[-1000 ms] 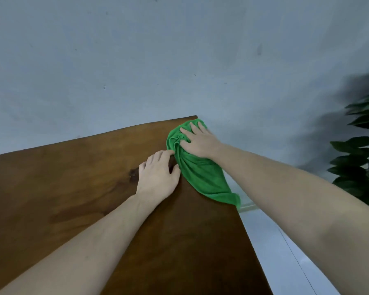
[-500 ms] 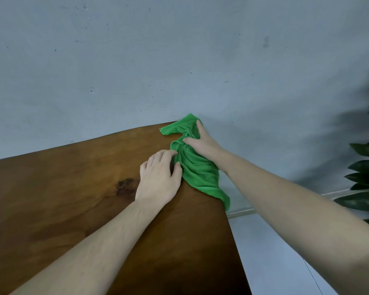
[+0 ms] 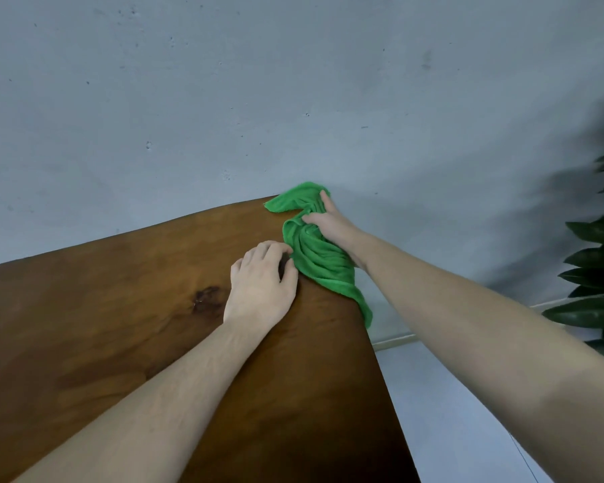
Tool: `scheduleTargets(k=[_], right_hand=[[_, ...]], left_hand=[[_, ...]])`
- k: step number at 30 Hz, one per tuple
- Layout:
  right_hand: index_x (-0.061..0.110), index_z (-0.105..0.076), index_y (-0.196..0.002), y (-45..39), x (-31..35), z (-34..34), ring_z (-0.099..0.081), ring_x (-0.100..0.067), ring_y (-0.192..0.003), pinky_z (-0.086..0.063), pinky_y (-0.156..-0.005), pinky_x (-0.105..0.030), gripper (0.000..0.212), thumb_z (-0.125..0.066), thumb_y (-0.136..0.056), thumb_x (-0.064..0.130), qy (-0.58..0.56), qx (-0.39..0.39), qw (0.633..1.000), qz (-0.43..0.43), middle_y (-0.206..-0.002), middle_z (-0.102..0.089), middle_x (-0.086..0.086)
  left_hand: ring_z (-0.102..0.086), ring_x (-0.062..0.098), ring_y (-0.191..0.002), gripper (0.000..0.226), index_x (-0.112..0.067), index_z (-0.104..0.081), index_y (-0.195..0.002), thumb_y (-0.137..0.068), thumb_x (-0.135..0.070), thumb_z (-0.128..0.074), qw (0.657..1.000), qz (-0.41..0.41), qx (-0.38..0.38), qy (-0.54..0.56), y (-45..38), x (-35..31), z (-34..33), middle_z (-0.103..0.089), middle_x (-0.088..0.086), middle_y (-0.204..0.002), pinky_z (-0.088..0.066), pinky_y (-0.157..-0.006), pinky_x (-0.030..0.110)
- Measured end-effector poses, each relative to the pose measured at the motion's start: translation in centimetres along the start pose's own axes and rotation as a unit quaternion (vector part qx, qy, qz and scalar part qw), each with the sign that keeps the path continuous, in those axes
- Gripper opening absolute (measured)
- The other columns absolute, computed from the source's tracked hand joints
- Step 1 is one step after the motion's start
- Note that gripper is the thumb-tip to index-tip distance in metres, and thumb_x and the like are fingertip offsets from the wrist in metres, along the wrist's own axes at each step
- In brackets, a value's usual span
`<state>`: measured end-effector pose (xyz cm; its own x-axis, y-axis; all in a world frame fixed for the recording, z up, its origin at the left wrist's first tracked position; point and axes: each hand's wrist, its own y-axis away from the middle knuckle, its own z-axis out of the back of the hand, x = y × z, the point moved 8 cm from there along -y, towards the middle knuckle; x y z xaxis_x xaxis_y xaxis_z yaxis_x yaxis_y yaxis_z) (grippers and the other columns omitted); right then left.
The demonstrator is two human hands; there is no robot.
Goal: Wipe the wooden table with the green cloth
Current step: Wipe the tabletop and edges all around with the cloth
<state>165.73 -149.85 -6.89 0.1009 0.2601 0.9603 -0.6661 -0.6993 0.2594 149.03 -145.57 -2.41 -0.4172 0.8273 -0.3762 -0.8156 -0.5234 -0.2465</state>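
glossy wooden table point(image 3: 119, 325), soft green cloth point(image 3: 318, 263)

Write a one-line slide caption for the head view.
Right hand grips the green cloth at the wooden table corner; left hand rests beside it.

Both forearms bare to the frame edge; no sleeves, watch, rings or gloves visible. Left hand point(image 3: 260, 284) and right hand point(image 3: 330, 221) bare, nails short.

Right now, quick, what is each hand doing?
Left hand: fingers curled, resting on the wooden table, tips at the green cloth; a grip cannot be told.
Right hand: gripping the bunched green cloth at the table's far corner.
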Motion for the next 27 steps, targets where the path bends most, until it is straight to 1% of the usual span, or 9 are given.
scheduleTargets(k=[2, 4, 7, 10, 14, 17, 20, 24, 27], right_hand=[[0.032, -0.006, -0.163, 1.8, -1.1, -0.1, -0.057, -0.019, -0.124, -0.045, -0.107, -0.035, 0.086, -0.06, -0.097, 0.024, -0.002, 0.002, 1.0, -0.003, -0.154, -0.044, -0.002], [0.032, -0.006, -0.163, 4.4, -2.1, -0.3, -0.056, -0.023, -0.128, -0.044, -0.108, -0.033, 0.085, -0.06, -0.098, 0.024, -0.005, 0.007, 1.0, -0.01, -0.157, -0.043, -0.005], [0.03, -0.006, -0.163, 9.0, -3.6, -0.6, -0.062, -0.022, -0.116, -0.05, -0.1, -0.028, 0.082, -0.059, -0.1, 0.023, -0.021, 0.009, 1.0, -0.017, -0.15, -0.051, -0.006], [0.029, -0.014, -0.161, 14.3, -4.9, -0.7, -0.063, -0.012, -0.09, -0.052, -0.067, -0.012, 0.071, -0.053, -0.104, 0.016, -0.042, -0.002, 0.999, -0.023, -0.127, -0.058, -0.002], [0.028, -0.02, -0.16, 21.2, -7.0, -0.8, -0.057, -0.012, -0.107, -0.047, -0.075, -0.012, 0.067, -0.054, -0.104, 0.018, -0.028, -0.028, 0.999, -0.037, -0.134, -0.053, 0.003], [0.035, -0.025, -0.158, 26.7, -8.9, -1.1, -0.062, -0.004, -0.103, -0.049, -0.086, -0.016, 0.068, -0.06, -0.1, 0.025, -0.032, -0.038, 0.997, -0.056, -0.132, -0.056, 0.01], [0.037, -0.036, -0.154, 33.0, -10.7, -1.8, -0.066, -0.018, -0.115, -0.052, -0.102, -0.033, 0.063, -0.063, -0.098, 0.028, -0.082, -0.045, 0.992, -0.081, -0.137, -0.062, 0.006], [0.037, -0.054, -0.137, 41.2, -12.2, -2.4, -0.074, -0.023, -0.087, -0.062, -0.071, -0.036, 0.039, -0.052, -0.104, 0.017, -0.17, -0.08, 0.978, -0.09, -0.111, -0.075, -0.004], [0.027, -0.062, -0.131, 44.6, -13.4, -3.1, -0.073, -0.026, -0.08, -0.061, -0.071, -0.041, 0.032, -0.053, -0.102, 0.015, -0.233, -0.186, 0.952, -0.067, -0.101, -0.076, -0.012]], left_hand=[[-0.045, 0.012, -0.126, 0.027, -0.028, -0.057, -0.121, -0.101, -0.033, -0.041, 1.0, -0.004, 0.011, 0.002, 0.1, -0.1, 0.2, -0.055, -0.012, -0.129, -0.026, -0.109, 0.039], [-0.045, 0.014, -0.126, 0.028, -0.029, -0.057, -0.123, -0.101, -0.033, -0.041, 0.999, -0.017, 0.029, -0.001, 0.3, -0.5, 0.3, -0.055, -0.011, -0.13, -0.027, -0.108, 0.039], [-0.045, 0.016, -0.127, 0.029, -0.029, -0.056, -0.125, -0.101, -0.035, -0.041, 0.997, -0.044, 0.057, 0.004, 1.7, -1.5, 0.3, -0.054, -0.01, -0.132, -0.028, -0.108, 0.042], [-0.045, 0.016, -0.126, 0.026, -0.03, -0.057, -0.122, -0.101, -0.033, -0.042, 0.993, -0.086, 0.079, 0.03, 4.4, -2.8, 0.5, -0.055, -0.011, -0.13, -0.029, -0.109, 0.043], [-0.051, 0.015, -0.121, 0.024, -0.03, -0.059, -0.121, -0.1, -0.03, -0.049, 0.976, -0.162, 0.113, 0.093, 9.5, -4.4, 1.6, -0.058, -0.011, -0.127, -0.034, -0.109, 0.043], [-0.048, 0.014, -0.125, 0.032, -0.031, -0.052, -0.131, -0.1, -0.031, -0.049, 0.961, -0.213, 0.143, 0.105, 14.2, -5.2, 2.7, -0.057, -0.01, -0.132, -0.032, -0.11, 0.036], [-0.046, 0.013, -0.13, 0.037, -0.03, -0.05, -0.137, -0.1, -0.033, -0.048, 0.947, -0.255, 0.172, 0.092, 18.7, -5.5, 3.8, -0.053, -0.009, -0.14, -0.031, -0.114, 0.04], [-0.039, 0.013, -0.137, 0.034, -0.033, -0.054, -0.134, -0.101, -0.038, -0.045, 0.923, -0.318, 0.207, 0.055, 23.6, -5.3, 4.4, -0.047, -0.009, -0.146, -0.027, -0.117, 0.044], [-0.034, 0.013, -0.141, 0.037, -0.035, -0.052, -0.136, -0.101, -0.041, -0.044, 0.916, -0.335, 0.216, 0.05, 26.1, -5.0, 4.8, -0.043, -0.009, -0.151, -0.023, -0.119, 0.043]])
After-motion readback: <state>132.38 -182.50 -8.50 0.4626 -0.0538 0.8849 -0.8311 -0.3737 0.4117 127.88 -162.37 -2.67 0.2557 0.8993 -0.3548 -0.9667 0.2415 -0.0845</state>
